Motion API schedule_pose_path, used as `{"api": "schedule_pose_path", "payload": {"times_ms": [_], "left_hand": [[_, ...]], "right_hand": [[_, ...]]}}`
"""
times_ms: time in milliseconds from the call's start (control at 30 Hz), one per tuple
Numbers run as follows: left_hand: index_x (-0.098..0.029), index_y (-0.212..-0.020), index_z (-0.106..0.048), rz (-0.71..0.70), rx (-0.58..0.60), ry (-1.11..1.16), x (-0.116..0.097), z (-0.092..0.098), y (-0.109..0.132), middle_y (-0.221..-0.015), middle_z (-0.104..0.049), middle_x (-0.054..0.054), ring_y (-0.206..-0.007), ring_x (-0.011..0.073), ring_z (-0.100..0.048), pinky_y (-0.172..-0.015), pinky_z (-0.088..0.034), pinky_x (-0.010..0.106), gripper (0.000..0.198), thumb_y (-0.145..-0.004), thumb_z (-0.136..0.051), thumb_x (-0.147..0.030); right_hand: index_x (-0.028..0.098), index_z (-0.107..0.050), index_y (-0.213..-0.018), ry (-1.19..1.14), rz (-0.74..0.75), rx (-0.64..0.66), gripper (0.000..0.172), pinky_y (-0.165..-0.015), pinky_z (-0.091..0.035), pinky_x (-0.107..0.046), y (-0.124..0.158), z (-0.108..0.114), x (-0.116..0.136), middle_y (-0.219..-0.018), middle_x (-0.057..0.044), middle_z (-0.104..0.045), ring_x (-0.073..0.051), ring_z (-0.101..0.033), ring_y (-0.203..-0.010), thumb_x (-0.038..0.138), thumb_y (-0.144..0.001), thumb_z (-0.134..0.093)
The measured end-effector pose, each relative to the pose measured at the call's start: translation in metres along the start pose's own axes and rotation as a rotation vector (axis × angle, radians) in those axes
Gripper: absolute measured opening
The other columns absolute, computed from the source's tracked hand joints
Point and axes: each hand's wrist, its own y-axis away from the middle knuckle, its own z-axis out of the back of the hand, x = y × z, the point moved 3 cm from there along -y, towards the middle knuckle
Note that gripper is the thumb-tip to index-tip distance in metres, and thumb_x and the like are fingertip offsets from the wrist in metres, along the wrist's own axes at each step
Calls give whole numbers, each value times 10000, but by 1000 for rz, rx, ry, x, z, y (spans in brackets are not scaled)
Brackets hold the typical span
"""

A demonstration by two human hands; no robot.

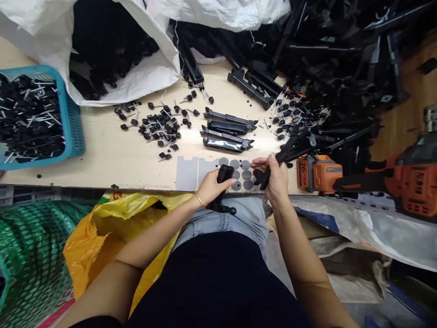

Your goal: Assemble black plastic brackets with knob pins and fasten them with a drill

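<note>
My left hand (pixel 212 185) is closed around a black plastic part (pixel 224 174) held upright at the table's front edge, its lower end over my lap. My right hand (pixel 275 178) grips a second long black plastic arm (pixel 288 149) that slants up to the right. Both hands sit close together above a grey sheet with round dark dots (pixel 211 169). Just beyond them lie several finished black bars (pixel 227 130) side by side.
Loose black-headed screws (pixel 160 125) are scattered mid-table. A blue basket (pixel 73 123) of the same screws stands at left. White sacks (pixel 150 73) and a big heap of black parts (pixel 341 68) fill the back. An orange cordless drill (pixel 403 177) lies at right.
</note>
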Motion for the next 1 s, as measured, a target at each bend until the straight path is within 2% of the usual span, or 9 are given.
{"api": "schedule_pose_path", "payload": {"times_ms": [100,233,400,567,667,867,1000], "left_hand": [[-149,-872,-645,16,29,-1,-4,-11,10,-718,-666,-3,-665,153,-623,-628,-488,251,191,-774,-683,-309],[-161,-881,-634,-23,-47,-224,-16,-14,21,-821,-718,27,-775,201,-674,-702,-517,286,152,-744,-691,-195],[-123,-974,-611,-89,-98,-453,-21,-9,34,-855,-730,97,-796,265,-709,-704,-542,335,229,-778,-682,-218],[-139,-1039,-576,-245,-189,-536,-19,-7,50,-859,-734,76,-783,241,-718,-696,-553,311,262,-796,-651,-203],[-151,-1037,-567,-268,-247,-602,-16,-7,57,-855,-734,70,-745,229,-717,-663,-548,304,250,-801,-635,-198],[-160,-1025,-589,-261,-188,-623,-9,-6,52,-864,-739,55,-763,224,-720,-668,-545,293,240,-795,-650,-193],[-153,-1020,-608,-190,-169,-593,-8,-1,49,-886,-742,56,-799,225,-723,-699,-545,283,235,-790,-654,-164]], "right_hand": [[213,-483,-632,-70,-118,178,488,-756,-574,-342,22,-32,18,-800,-59,-732,-197,-709,-769,669,-749,-611],[221,-483,-676,-136,-184,205,489,-690,-599,-378,39,-55,22,-752,-53,-738,-240,-726,-765,679,-709,-650],[224,-512,-712,-145,-207,215,439,-666,-608,-429,42,-55,19,-675,-28,-721,-242,-717,-673,628,-713,-682],[229,-582,-703,-113,-239,303,401,-689,-616,-432,49,-57,21,-635,-16,-699,-243,-717,-704,620,-729,-668],[224,-569,-693,-121,-278,313,433,-672,-617,-397,54,-59,17,-620,-23,-694,-237,-722,-725,648,-740,-640],[227,-522,-713,-153,-284,219,435,-662,-615,-393,56,-58,8,-638,-25,-714,-250,-729,-749,633,-712,-678],[223,-504,-709,-145,-262,216,444,-681,-607,-377,57,-62,6,-687,-49,-737,-258,-733,-794,641,-737,-648]]}}
